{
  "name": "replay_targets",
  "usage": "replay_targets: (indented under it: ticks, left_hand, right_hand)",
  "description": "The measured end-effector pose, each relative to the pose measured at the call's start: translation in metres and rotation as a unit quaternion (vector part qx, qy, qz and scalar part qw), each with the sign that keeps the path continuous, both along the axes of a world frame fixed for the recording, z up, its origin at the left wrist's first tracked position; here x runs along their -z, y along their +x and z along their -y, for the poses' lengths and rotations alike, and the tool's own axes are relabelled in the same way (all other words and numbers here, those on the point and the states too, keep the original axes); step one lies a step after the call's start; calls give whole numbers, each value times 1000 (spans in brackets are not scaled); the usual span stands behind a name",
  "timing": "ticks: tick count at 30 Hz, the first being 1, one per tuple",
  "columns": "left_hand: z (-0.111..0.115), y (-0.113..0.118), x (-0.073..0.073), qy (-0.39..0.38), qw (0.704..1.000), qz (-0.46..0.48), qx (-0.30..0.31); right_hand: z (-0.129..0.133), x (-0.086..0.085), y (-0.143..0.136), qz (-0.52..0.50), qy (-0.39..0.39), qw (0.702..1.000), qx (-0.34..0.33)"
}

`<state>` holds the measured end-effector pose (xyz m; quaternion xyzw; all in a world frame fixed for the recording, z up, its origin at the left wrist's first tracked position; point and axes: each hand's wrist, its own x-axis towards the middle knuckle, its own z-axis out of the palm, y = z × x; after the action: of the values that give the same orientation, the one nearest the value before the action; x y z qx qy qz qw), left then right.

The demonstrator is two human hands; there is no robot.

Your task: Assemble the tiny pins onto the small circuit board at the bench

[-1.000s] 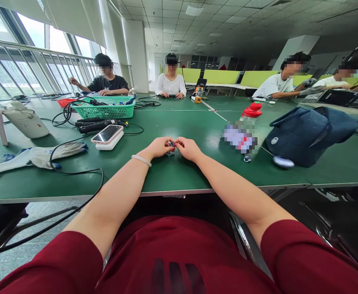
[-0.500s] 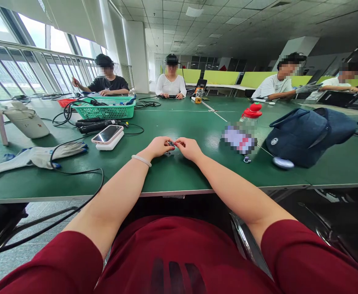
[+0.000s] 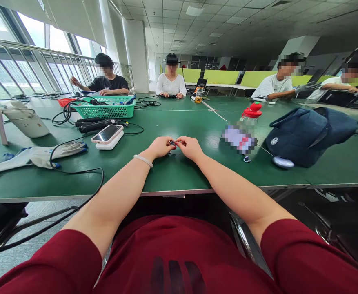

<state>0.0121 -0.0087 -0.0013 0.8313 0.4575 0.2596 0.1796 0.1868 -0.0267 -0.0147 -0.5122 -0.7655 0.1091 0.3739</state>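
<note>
Just above the green table [image 3: 185,175], my left hand [image 3: 162,147] pinches a small dark, shiny object [image 3: 172,143] between thumb and fingers. It is too small to identify. My right hand [image 3: 190,148] meets it from the right, fingertips pressed together close to the same object; what they grip is hidden. Both hands are nearly touching near the table's front edge. Part of another small dark piece shows under my left fingers.
On the left are a white glove [image 3: 56,153], a phone [image 3: 107,134] on a white case, cables and a green basket [image 3: 105,109]. A red-lidded jar [image 3: 252,111], a blue bag [image 3: 309,136] and a white oval object [image 3: 283,163] stand right. Several people sit beyond.
My left hand and wrist have shifted very slightly to the right, with the small object turned a little between the fingers. My right hand has hardly moved.
</note>
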Motion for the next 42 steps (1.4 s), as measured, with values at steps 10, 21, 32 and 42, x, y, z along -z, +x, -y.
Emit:
replay_targets:
  ticks: [10, 21, 32, 42]
  left_hand:
    - [1, -2, -4, 34, 999, -23, -20]
    - [1, -2, -6, 56, 995, -80, 5]
    - [10, 2, -14, 114, 975, -192, 3]
    - [10, 2, -13, 93, 982, -161, -17]
  right_hand:
    - [9, -7, -2, 100, 0, 995, 21]
    - [12, -10, -3, 201, 16, 979, 39]
    - [7, -6, -4, 212, 27, 977, 29]
    - [8, -9, -3, 117, 19, 993, 0]
